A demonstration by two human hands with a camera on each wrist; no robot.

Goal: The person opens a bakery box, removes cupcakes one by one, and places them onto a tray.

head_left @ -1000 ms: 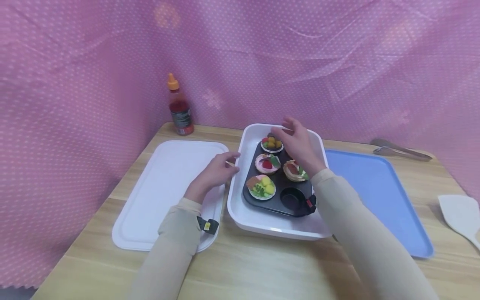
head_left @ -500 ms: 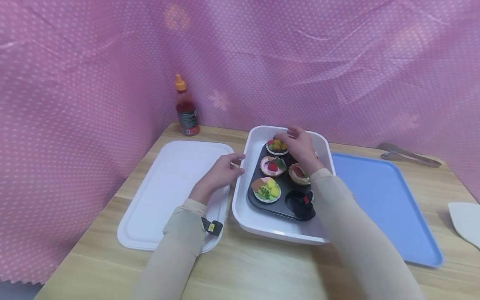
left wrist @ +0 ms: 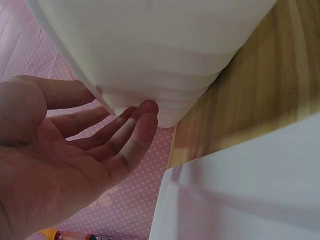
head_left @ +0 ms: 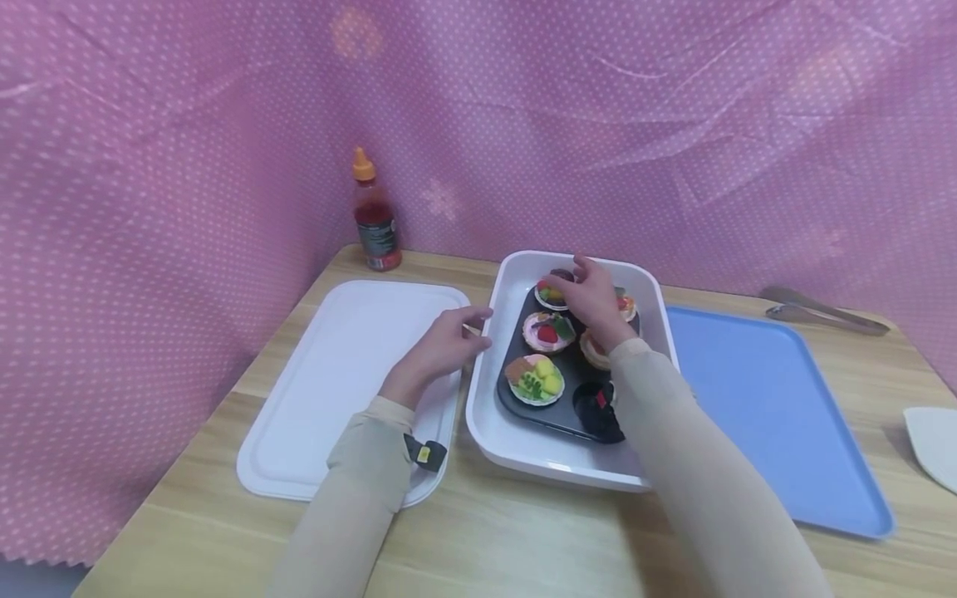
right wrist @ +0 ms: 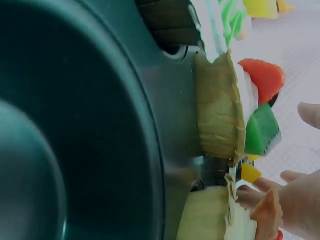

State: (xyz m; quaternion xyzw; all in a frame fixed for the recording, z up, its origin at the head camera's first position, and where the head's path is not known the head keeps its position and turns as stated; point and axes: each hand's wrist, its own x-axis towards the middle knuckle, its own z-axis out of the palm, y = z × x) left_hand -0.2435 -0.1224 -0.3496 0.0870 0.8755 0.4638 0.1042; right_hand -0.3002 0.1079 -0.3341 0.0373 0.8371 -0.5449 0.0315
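Note:
A dark muffin tin [head_left: 549,415] lies inside a white tub [head_left: 523,455], with several toy tarts in its wells. The front-right well holds no tart. My right hand [head_left: 594,301] is over the back of the tin, thumb and fingers spread about the back-left tart [head_left: 552,302]; whether they touch it is hidden. At the tub's left side, my left hand [head_left: 441,345] rests its fingertips against the outer wall and rim. The pink-topped tart [head_left: 537,332] and the yellow-and-green one [head_left: 534,379] sit in the left column. In the right wrist view, tart shells [right wrist: 215,105] stand close to the camera.
A white tray [head_left: 321,390] lies left of the tub, a blue tray [head_left: 770,415] right of it. A sauce bottle [head_left: 377,224] stands at the back left. Tongs [head_left: 822,311] and a white spatula [head_left: 930,444] lie on the right. A pink cloth [head_left: 478,124] hangs behind.
My right hand has shifted left and down toward the back-left tart, uncovering the back-right tart. The left hand stays at the tub's rim. The head view has turned slightly.

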